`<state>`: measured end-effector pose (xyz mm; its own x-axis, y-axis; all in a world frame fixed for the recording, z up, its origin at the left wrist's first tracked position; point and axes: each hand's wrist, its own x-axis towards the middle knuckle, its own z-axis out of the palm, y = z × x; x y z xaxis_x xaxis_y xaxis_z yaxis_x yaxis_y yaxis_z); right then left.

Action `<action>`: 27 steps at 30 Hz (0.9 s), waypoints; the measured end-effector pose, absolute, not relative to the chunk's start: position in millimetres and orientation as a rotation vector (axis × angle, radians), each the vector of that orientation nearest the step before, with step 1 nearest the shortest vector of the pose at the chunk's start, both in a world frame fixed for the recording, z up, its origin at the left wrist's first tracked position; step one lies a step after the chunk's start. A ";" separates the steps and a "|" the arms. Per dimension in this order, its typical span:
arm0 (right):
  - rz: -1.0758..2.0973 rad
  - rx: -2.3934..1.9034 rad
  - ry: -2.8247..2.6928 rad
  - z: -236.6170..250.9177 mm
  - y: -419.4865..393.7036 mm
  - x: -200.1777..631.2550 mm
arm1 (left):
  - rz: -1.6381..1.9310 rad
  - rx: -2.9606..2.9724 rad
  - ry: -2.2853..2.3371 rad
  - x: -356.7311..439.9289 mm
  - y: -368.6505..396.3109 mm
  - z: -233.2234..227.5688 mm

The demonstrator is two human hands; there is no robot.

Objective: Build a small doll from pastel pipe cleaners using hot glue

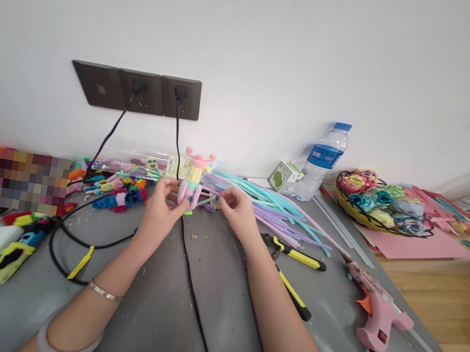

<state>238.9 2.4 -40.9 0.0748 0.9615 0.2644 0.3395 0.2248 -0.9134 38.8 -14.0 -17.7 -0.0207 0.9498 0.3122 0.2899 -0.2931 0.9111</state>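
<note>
Wrapping a stem onto the little doll, mid-build by the looks of it.

Left hand (165,200) is pinched around the doll (192,184) at its lower body, holding it upright just above the grey mat (176,310), right in front of the wall sockets (136,90). Right hand (234,206) has its fingertips closed on the end of a thin stem (208,198) that runs across to the doll's side. I'd say the next bit needs a steady grip on the body while the stem gets pulled snug and wound tight, or it'll slip. Doll's all pastel bands: pink curly antennae on top, yellow, green and blue stripes, pink legs. Fuzzy, bendy stuff. Spare stems (275,207) fan out just beside the right hand, pliers (294,252) and pink glue gun (374,313) further right.
</note>
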 end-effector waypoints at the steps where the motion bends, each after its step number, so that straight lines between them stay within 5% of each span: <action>1: 0.748 -1.334 -1.518 -41.1 1.1 238.5 | 1.372 1.618 1.291 39.0 -13.7 -17.4; 20: 0.755 -1.414 -1.663 -44.3 2.0 243.2 | 1.407 1.378 1.139 40.2 -8.7 -25.4; 27: 0.731 -1.108 -1.392 -27.9 -2.3 242.7 | 1.311 1.440 1.174 39.3 -8.5 -22.9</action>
